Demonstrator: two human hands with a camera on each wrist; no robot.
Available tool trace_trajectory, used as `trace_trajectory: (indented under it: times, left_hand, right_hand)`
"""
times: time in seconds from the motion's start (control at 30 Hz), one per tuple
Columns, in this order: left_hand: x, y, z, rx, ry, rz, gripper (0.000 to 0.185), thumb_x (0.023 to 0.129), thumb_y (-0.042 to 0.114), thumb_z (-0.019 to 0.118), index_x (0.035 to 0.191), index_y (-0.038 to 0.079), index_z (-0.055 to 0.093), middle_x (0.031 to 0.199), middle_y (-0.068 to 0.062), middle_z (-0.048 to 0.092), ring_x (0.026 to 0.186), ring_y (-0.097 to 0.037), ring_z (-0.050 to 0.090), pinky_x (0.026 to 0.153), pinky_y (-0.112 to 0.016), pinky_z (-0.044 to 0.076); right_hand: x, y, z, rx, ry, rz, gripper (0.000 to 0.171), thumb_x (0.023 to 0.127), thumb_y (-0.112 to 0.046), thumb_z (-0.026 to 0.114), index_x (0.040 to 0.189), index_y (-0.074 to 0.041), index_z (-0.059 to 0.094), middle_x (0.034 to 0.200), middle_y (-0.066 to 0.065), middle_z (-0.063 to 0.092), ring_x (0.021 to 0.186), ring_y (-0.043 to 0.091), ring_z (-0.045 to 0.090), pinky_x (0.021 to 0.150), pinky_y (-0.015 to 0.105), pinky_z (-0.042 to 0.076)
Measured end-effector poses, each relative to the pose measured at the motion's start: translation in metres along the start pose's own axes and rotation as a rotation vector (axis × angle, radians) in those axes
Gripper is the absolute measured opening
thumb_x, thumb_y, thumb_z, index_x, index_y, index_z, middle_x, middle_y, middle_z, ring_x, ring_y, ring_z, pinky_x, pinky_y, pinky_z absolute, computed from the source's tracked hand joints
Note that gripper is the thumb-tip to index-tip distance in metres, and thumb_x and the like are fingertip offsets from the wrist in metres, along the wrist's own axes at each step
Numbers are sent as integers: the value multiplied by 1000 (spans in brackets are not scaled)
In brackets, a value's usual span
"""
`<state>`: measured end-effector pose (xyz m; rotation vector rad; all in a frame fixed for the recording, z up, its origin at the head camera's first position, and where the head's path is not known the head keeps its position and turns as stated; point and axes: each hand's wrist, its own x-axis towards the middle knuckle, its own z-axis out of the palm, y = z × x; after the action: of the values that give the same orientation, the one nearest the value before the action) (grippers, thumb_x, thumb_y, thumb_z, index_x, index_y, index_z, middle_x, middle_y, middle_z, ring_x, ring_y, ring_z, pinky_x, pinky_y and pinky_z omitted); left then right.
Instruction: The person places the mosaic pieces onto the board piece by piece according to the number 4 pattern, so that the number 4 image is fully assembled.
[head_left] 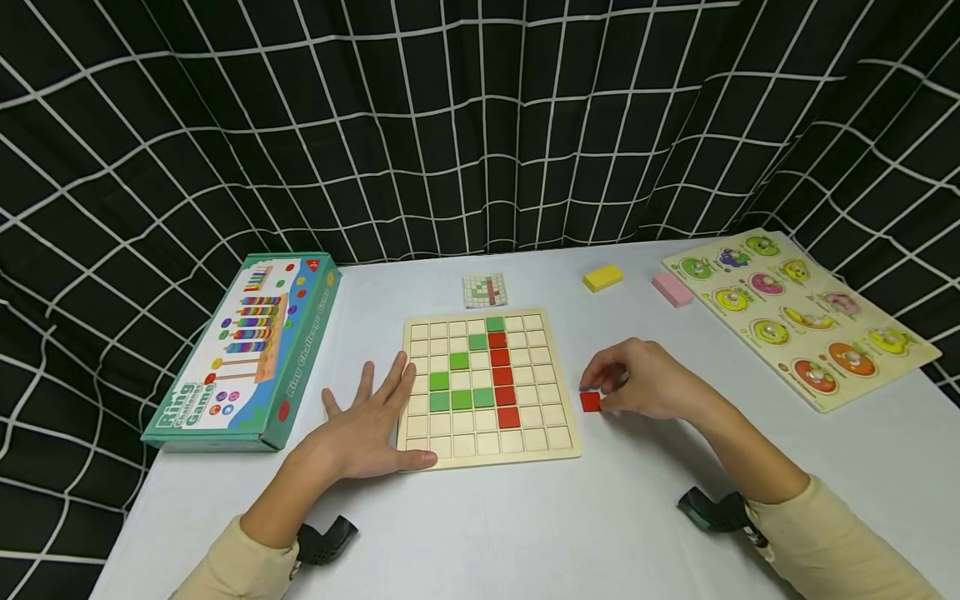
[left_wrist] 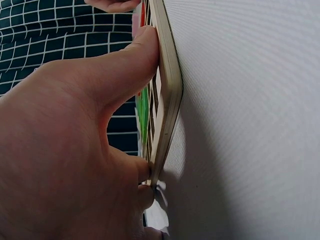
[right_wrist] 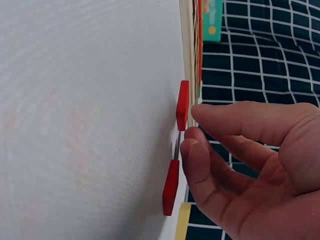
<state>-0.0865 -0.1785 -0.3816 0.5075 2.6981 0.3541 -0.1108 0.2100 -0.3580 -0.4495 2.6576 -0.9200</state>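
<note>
A wooden grid board [head_left: 525, 446] lies flat on the white table, with a column of red square tiles [head_left: 505, 395] and several green tiles [head_left: 460, 361] in its cells. Fingers spread, my left hand [head_left: 367, 425] rests at the board's left edge, its thumb over the front-left corner. To the right of the board, my right hand [head_left: 645, 379] hovers low with bent fingers beside a loose red tile [head_left: 590, 402]. The right wrist view has two red tiles, an upper one [right_wrist: 183, 105] by the thumb and a lower one [right_wrist: 170, 187]; nothing shows pinched between the fingertips.
A small pattern card [head_left: 485, 291] lies behind the board. Farther right are a yellow block [head_left: 603, 277], a pink block [head_left: 672, 289] and a fruit puzzle board [head_left: 810, 321]. A ring game box [head_left: 247, 354] stands at the left. Black gridded curtain [head_left: 450, 125] surrounds the table.
</note>
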Motion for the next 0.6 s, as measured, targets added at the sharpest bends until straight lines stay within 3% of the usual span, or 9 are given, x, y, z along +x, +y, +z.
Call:
trace_trajectory:
  times: [0.6]
  left_hand:
    - [1,-1,1,5,4,6,128,81,78,70,169,11,7,177,-5,-6,159,-52,-1,97,-96,1]
  right_hand:
    - [1,-1,5,-58,-4,12,28,71,7,81,89,-13,77,76,-1,67,74,15,60,66,25,50]
